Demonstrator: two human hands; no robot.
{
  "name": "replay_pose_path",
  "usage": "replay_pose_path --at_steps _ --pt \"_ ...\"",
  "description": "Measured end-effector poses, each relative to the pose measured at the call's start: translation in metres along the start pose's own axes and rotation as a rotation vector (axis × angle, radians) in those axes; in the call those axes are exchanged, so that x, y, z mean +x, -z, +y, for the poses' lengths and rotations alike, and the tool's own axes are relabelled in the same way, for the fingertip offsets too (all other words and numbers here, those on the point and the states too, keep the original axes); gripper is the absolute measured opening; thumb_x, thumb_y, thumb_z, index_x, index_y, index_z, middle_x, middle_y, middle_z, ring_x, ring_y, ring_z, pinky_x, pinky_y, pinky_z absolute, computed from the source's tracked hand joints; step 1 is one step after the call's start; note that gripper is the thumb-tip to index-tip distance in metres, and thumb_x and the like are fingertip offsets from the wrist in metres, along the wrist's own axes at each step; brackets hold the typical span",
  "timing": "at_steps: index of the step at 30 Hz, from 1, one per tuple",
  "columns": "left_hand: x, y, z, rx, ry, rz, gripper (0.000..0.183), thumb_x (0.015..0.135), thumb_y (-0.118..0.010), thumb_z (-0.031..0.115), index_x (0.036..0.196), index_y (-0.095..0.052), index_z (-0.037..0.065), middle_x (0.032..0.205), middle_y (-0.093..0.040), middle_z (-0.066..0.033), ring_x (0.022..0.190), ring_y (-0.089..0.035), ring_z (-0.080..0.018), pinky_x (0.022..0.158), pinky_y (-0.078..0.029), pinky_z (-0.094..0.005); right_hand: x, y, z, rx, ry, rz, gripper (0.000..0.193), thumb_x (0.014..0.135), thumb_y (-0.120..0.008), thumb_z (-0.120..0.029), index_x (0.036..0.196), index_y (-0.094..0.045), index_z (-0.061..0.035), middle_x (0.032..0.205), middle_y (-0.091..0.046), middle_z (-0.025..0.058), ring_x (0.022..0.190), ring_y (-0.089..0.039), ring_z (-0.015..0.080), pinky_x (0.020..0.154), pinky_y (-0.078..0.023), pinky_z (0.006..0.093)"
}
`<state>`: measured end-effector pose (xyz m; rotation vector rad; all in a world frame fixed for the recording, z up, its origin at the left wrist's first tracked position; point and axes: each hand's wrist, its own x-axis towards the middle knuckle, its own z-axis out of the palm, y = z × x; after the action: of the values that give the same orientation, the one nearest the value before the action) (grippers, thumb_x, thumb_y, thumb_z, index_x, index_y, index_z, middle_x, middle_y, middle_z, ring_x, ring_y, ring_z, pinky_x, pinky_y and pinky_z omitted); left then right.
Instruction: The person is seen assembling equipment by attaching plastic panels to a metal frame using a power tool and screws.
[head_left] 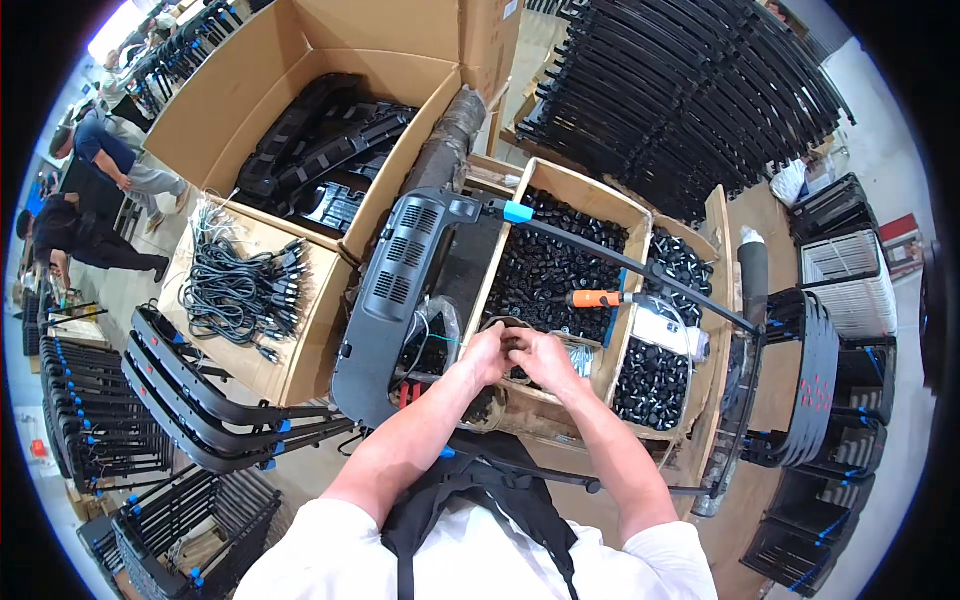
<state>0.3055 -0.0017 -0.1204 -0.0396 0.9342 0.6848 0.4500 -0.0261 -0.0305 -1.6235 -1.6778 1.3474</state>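
My left hand (486, 352) and my right hand (545, 360) meet over the front of a divided cardboard parts tray (487, 290). Their fingers are pinched together; what they hold is hidden or too small to name. A thin greenish wire (440, 337) runs toward my left hand from a black plastic console (395, 280) with vent slots. This console joins the left ends of a black tube frame (610, 248) that lies across the tray. Just beyond my right hand, an orange-handled power screwdriver (597, 298) rests above small black parts (560, 250).
At left, a bundle of black cables (240, 285) lies on a cardboard box, beside a large open carton (225, 90) of black plastic parts. Stacked black frames (690, 90) stand at the back right, more (200, 400) at the left. Two people (110, 150) are at far left.
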Motion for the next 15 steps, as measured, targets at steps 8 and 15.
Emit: replay_pose_path --at_steps 8,15 --pt "-0.019 -0.003 0.009 0.017 0.014 -0.02 0.025 0.112 -0.047 0.02 0.118 -0.063 0.002 0.097 -0.068 -0.0085 0.083 -0.067 -0.0221 0.075 -0.062 -0.0379 -0.008 0.041 0.046 0.29 -0.309 0.266 0.032 0.098 -0.067 -0.01 0.127 -0.067 0.0031 0.095 -0.074 0.0106 0.076 -0.071 0.0154 0.068 -0.061 0.0303" --pt "-0.072 -0.011 0.008 0.101 -0.047 -0.167 0.023 0.113 -0.051 0.022 0.12 -0.065 0.006 0.102 -0.07 -0.0044 0.087 -0.067 -0.0164 0.076 -0.059 -0.0311 0.04 0.088 0.138 0.656 -0.486 0.533 0.045 0.095 -0.074 -0.016 0.135 -0.057 -0.0036 0.107 -0.07 0.0064 0.08 -0.071 0.0156 0.059 -0.059 0.0307"
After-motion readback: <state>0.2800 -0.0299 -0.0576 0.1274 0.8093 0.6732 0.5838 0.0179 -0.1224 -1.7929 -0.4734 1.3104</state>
